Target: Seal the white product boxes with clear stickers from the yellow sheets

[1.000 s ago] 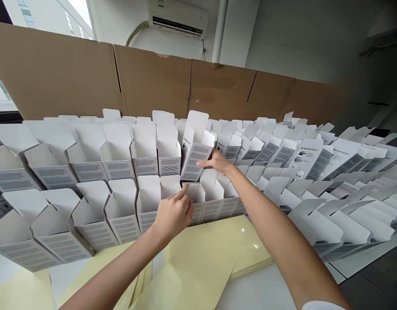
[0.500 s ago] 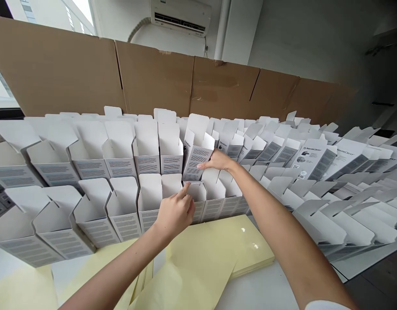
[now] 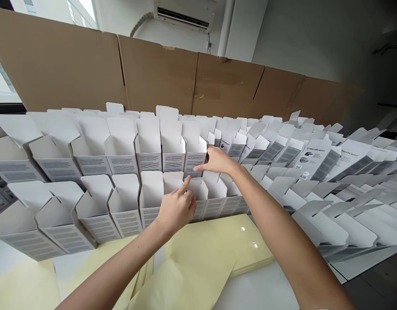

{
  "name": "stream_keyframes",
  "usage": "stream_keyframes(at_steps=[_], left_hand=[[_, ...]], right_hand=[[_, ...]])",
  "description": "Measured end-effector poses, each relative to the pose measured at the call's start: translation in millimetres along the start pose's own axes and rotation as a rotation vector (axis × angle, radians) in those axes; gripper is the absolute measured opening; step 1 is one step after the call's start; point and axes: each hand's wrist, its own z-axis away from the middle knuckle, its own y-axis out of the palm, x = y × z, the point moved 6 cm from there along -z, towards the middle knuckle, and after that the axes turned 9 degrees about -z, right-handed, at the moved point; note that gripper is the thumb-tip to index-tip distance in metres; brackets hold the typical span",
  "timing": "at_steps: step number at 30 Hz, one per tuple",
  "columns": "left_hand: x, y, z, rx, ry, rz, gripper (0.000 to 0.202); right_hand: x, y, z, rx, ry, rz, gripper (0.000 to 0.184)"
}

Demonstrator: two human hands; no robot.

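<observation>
Rows of open white cartons with grey print stand on the table, flaps up. My right hand (image 3: 217, 160) reaches into the second row and grips one carton (image 3: 194, 150) by its right side; that carton stands upright in line with its neighbours. My left hand (image 3: 177, 207) is at the front row, forefinger stretched out and touching the top edge of a front carton (image 3: 198, 189), the other fingers curled.
Pale yellow sheets (image 3: 214, 249) lie on the table before the cartons. A brown cardboard wall (image 3: 159, 77) stands behind the rows. More cartons (image 3: 314, 159) lean over at the right. An air conditioner (image 3: 185, 13) hangs on the far wall.
The carton in my right hand was raised and tilted; it has come down into the second row and stands level. My left hand has hardly moved.
</observation>
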Motion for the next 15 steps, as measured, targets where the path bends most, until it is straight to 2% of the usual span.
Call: stream_keyframes(at_steps=[3, 6, 10, 13, 15], left_hand=[[2.6, 1.0, -6.4, 0.025, -0.016, -0.011, 0.018], [3.9, 1.3, -15.2, 0.074, -0.037, 0.004, 0.018], [2.1, -5.1, -21.5, 0.1, -0.051, 0.058, 0.037], [-1.8, -16.4, -15.1, 0.025, 0.009, 0.128, 0.036], [-2.7, -26.7, -5.0, -0.075, 0.067, 0.17, 0.031]], right_hand=[[0.2, -11.9, 4.3, -0.138, 0.065, -0.031, 0.055], [1.8, -13.4, 4.6, -0.203, 0.083, -0.077, 0.051], [0.1, -7.0, 3.3, -0.226, 0.14, -0.17, 0.051], [-0.8, -4.5, 5.8, -0.268, 0.147, -0.2, 0.051], [0.4, -6.8, 13.5, -0.388, 0.115, -0.231, 0.048]])
